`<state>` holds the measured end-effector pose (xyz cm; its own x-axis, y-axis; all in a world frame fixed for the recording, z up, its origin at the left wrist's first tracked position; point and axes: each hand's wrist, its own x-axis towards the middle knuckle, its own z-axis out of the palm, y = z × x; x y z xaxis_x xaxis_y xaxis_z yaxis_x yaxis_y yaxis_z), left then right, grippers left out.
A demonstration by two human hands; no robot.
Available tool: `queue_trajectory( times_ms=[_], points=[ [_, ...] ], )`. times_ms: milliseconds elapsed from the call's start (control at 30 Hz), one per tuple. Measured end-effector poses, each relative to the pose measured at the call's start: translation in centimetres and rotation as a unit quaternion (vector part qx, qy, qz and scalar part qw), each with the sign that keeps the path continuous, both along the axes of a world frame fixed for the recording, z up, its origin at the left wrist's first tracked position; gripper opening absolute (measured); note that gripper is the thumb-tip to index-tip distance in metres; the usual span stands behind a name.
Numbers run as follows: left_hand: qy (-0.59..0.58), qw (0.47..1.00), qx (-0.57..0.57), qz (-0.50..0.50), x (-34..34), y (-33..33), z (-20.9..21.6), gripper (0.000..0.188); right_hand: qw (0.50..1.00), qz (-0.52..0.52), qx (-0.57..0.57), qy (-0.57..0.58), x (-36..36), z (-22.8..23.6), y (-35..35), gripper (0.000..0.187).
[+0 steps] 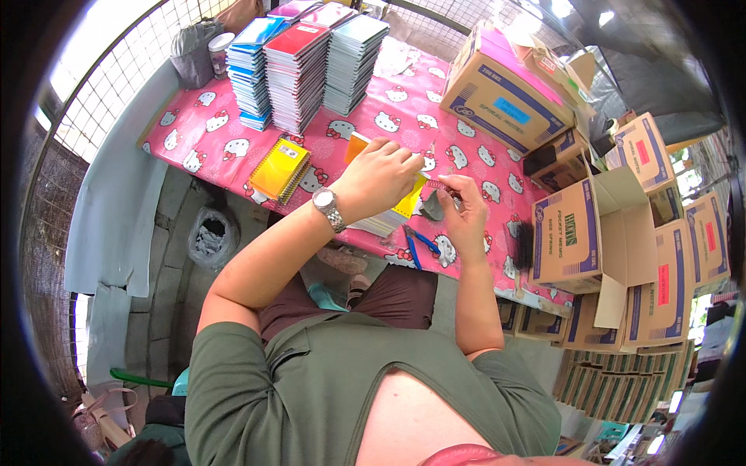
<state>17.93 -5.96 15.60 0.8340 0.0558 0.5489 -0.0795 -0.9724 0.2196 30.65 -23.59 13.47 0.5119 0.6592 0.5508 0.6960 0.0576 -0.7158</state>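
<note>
Pink patterned tablecloth (416, 95) underlies the work; yellow notebook (409, 202) tops a small stack between the hands. Left hand (386, 177) is nearer, covering its far part, fingertips hidden, grip cannot be told. Right hand (465, 211) sits beside its slanting right edge, thumb and forefinger close together, any pinch unclear.

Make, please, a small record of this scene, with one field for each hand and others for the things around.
Left hand: above a yellow-topped stack, watch on wrist
Right hand: beside that stack, fingers bent; what it may hold is unclear
Tool: blue-handled pliers, on the table
Left side: yellow spiral notebooks
Far side: blue, red and grey notebook stacks
Right side: cardboard cartons
Table cover: pink tablecloth
</note>
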Motion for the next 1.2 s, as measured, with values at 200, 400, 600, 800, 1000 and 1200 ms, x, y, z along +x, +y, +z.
queue_trajectory(
  times_ms=[200, 400, 600, 800, 1000, 1200],
  points=[
    [-0.026, 0.999, -0.027, -0.005, 0.0, 0.0, -0.6, 0.017, 0.996, -0.066, -0.014, -0.063, -0.2, 0.8, -0.1, 0.020],
    [-0.029, 0.999, -0.031, -0.012, -0.2, -0.2, -0.5, 0.017, 0.996, -0.062, 0.006, -0.060, -0.2, 0.7, 0.0, 0.016],
    [-0.031, 0.999, -0.033, -0.017, -0.3, 0.1, -0.4, 0.016, 0.988, -0.018, 0.024, -0.154, -0.4, 0.1, 0.1, 0.011],
    [-0.035, 0.999, -0.027, -0.022, -0.2, -0.2, -0.5, 0.016, 0.986, -0.009, 0.036, -0.163, -0.9, -0.8, 0.6, 0.012],
    [-0.049, 0.998, -0.040, -0.027, -0.1, -0.2, -0.9, 0.016, 0.992, -0.027, 0.033, -0.121, -0.8, -0.2, 0.9, 0.010],
    [-0.049, 0.998, -0.029, -0.022, -0.2, -0.3, -0.7, 0.016, 0.992, -0.045, 0.053, -0.108, -1.4, -0.3, 0.6, 0.008]
  ],
)
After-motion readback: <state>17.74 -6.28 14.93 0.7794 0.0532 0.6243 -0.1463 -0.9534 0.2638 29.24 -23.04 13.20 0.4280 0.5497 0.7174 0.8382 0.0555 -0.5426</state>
